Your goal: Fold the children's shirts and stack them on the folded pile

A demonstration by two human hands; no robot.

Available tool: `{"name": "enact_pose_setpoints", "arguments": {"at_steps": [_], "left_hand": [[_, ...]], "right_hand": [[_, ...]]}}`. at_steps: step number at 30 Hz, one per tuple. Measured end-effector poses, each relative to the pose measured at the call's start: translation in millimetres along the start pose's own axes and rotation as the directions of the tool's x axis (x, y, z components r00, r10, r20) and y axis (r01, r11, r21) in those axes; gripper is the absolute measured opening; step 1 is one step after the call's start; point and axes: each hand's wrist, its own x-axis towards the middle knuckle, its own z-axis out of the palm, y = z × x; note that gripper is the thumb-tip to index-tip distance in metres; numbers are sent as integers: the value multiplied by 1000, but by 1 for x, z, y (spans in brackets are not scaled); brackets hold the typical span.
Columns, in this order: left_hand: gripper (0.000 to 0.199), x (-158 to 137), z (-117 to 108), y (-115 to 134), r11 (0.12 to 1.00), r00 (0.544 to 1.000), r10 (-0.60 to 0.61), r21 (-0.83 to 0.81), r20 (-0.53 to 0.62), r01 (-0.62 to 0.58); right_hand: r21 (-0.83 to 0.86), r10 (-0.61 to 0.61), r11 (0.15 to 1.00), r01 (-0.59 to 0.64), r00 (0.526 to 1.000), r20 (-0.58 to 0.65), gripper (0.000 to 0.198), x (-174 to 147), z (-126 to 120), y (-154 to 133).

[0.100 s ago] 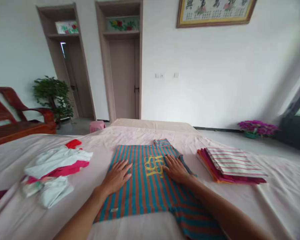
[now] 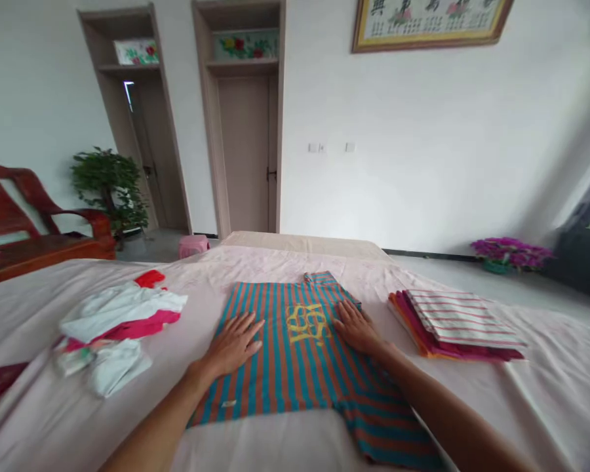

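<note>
A teal and brown striped shirt (image 2: 285, 373) with yellow lettering lies spread out in front of me. One sleeve reaches toward me at the lower right, partly covered by my right forearm. My left hand (image 2: 235, 344) rests flat on the shirt's left part, fingers apart. On the other side of the lettering, my right hand (image 2: 356, 328) lies flat on the cloth near the collar side, its fingers stretched out. Neither hand grips anything.
To the right sits a folded stack of clothes (image 2: 465, 321), a white and red striped piece on top. A loose heap of white, pink and red clothes (image 2: 122, 311) lies left. All rest on a pale pink sheet (image 2: 255, 446). A wooden bench (image 2: 44, 223) stands far left.
My right hand has slid slightly right and away from the lettering, which looks a little less covered. My left hand stays on the shirt. The view has shifted slightly.
</note>
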Motion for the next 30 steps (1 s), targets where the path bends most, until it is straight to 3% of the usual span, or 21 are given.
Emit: {"name": "enact_pose_setpoints", "arguments": {"at_steps": [2, 4, 5, 7, 9, 10, 13, 18, 24, 30], "left_hand": [[51, -6, -3, -3, 992, 999, -8, -124, -32, 4], [45, -15, -7, -12, 959, 984, -113, -275, -139, 71], [43, -21, -10, -18, 933, 955, -220, -329, -201, 146], [39, -34, -17, -33, 861, 844, -463, -362, -271, 357], [36, -45, -24, -46, 783, 745, -617, -297, -254, 547], [34, -49, -27, -51, 758, 724, -652, -247, -228, 604], [27, -53, -33, -52, 723, 711, -690, -151, -132, 674], [25, -44, -33, -38, 691, 694, -719, -156, -45, 706], [41, -43, -38, -28, 695, 705, -709, -168, 1, 699], [36, -39, -38, -22, 706, 723, -691, -207, 9, 678]], "right_hand": [[10, 85, 996, -87, 990, 109, 67, -2, -10, 7], [16, 151, 987, -157, 970, 189, 68, -4, -21, 8], [17, 179, 982, -186, 963, 203, 68, -6, -25, 8], [21, 235, 970, -243, 955, 182, 68, -11, -33, 8], [40, 256, 964, -262, 959, 121, 65, -18, -37, 12], [58, 256, 963, -262, 962, 93, 62, -22, -37, 16], [138, 259, 955, -264, 964, 57, 54, -33, -31, 31], [280, 251, 929, -240, 968, -3, 44, -40, -19, 49], [326, 201, 931, -165, 976, -79, 39, -41, -24, 47], [324, 148, 940, -106, 983, -107, 35, -43, -36, 38]]}}
